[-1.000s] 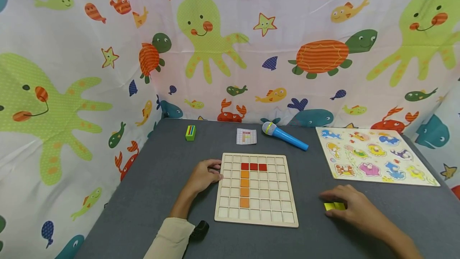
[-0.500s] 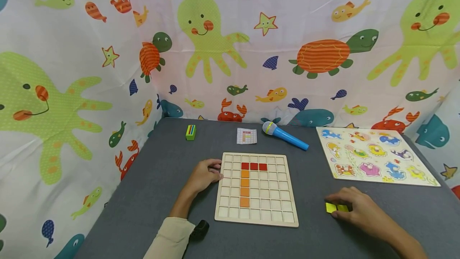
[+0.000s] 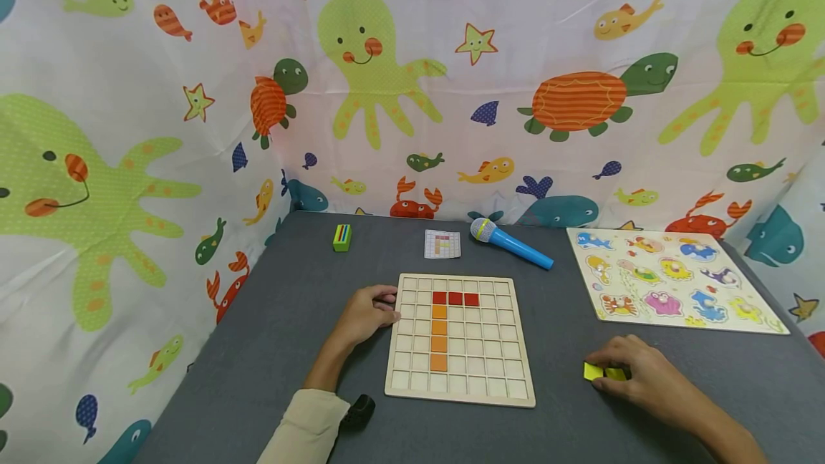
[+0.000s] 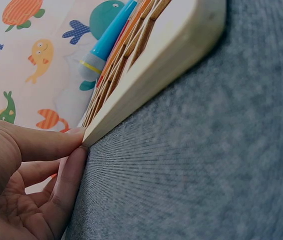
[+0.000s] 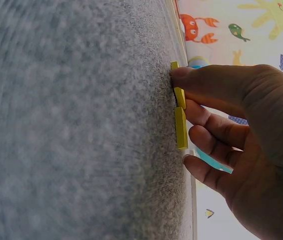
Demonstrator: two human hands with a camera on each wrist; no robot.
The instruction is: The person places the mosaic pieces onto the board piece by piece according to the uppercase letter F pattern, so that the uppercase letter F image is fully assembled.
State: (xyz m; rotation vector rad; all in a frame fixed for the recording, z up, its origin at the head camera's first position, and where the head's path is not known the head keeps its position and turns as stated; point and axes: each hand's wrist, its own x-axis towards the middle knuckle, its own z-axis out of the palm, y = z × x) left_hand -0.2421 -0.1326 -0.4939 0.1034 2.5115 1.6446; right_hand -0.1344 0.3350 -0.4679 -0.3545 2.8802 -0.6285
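A square wooden grid board (image 3: 486, 349) lies on the table, with several orange squares (image 3: 439, 328) in a column and three red squares (image 3: 455, 298) in a row. My left hand (image 3: 364, 315) rests at the board's left side; in the left wrist view its thumb and forefinger touch the board's edge (image 4: 146, 82). To the right of the board, my right hand (image 3: 634, 371) pinches a yellow square tile (image 3: 592, 371) between thumb and fingers. Another yellow tile (image 3: 616, 374) is beside it, partly under the hand. In the right wrist view, yellow tiles (image 5: 181, 129) stand out past the thumb.
Behind the board lie a small printed pattern card (image 3: 442, 244) and a blue toy microphone (image 3: 515, 244). A green block with coloured stripes (image 3: 342, 238) stands at the back left. A sea-animal puzzle board (image 3: 673, 281) occupies the back right. Printed cloth (image 3: 412, 84) hangs behind the table.
My right hand has shifted slightly right, and the two yellow tiles under it now show farther apart. My left hand and the board have stayed in place.
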